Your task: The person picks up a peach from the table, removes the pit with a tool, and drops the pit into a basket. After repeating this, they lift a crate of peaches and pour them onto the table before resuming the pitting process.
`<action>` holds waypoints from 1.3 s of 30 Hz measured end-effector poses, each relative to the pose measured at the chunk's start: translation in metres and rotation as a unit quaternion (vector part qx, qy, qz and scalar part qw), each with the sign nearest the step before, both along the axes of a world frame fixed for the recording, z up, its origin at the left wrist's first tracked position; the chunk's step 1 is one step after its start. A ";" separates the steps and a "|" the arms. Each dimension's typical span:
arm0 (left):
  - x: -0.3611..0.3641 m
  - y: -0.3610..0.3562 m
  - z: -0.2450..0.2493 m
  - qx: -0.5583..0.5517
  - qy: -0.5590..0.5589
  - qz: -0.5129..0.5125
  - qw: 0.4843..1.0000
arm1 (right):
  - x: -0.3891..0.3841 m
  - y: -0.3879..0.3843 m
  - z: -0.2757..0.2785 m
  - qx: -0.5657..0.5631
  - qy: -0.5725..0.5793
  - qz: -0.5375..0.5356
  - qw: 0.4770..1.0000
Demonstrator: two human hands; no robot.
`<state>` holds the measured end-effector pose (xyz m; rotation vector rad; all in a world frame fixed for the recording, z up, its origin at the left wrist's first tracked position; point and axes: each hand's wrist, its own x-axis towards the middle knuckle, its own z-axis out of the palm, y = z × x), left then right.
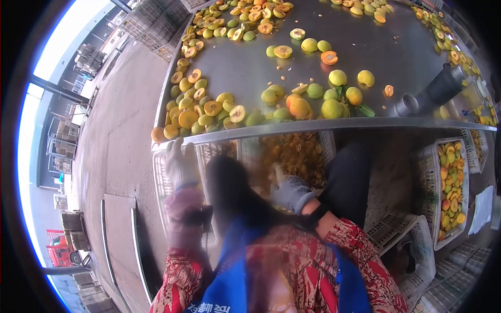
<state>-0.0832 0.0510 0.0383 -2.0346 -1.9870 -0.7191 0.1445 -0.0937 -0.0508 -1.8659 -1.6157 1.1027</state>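
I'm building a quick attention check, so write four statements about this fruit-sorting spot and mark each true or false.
1. Both hands are bare. False: the left hand and right hand wear gloves.
2. Some fruit on the metal table is cut open, such as the halved fruit near its front edge. True.
3. The left hand is beside the table's near edge. True.
4. The far-right upright-sided crate is empty. False: that crate holds fruit.

Opens at far left onto white daylight (62, 23); shows grey floor (117, 120), stacked crates (151, 23) and a red vehicle (58, 251).
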 end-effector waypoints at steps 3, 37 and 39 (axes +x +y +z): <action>0.067 0.025 0.004 -0.129 -0.202 -0.155 0.958 | 0.001 0.008 0.000 -0.017 0.013 0.011 1.000; 0.118 -0.054 -0.061 -0.279 -0.754 -0.118 0.583 | -0.013 0.028 0.020 0.033 0.224 -0.053 0.973; 0.119 -0.054 -0.057 -0.247 -0.727 -0.136 0.626 | -0.011 0.029 0.025 -0.029 0.226 -0.035 0.973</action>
